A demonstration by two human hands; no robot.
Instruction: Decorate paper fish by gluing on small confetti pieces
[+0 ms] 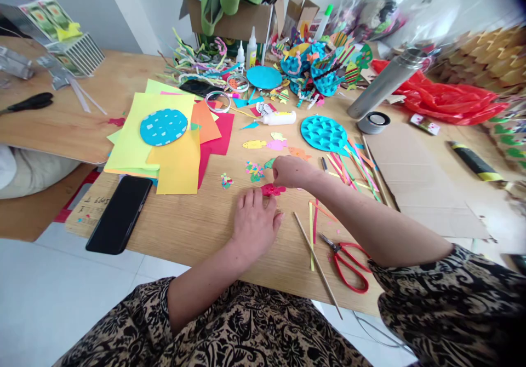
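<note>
A red paper fish lies on the wooden table, with small dots on it. My left hand rests flat on the table, its fingertips at the fish's left end. Just above the fish is my right hand, its fingers curled together and pointing down; whatever they pinch is hidden. A green paper fish shows beside the right hand's knuckles. Small heaps of colored paper dots sit to the left. Yellow, pink and orange paper fish lie farther back.
Red-handled scissors and a wooden stick lie near the front edge. A phone and colored paper sheets are on the left. A white glue bottle, blue scaled disc and cardboard lie beyond.
</note>
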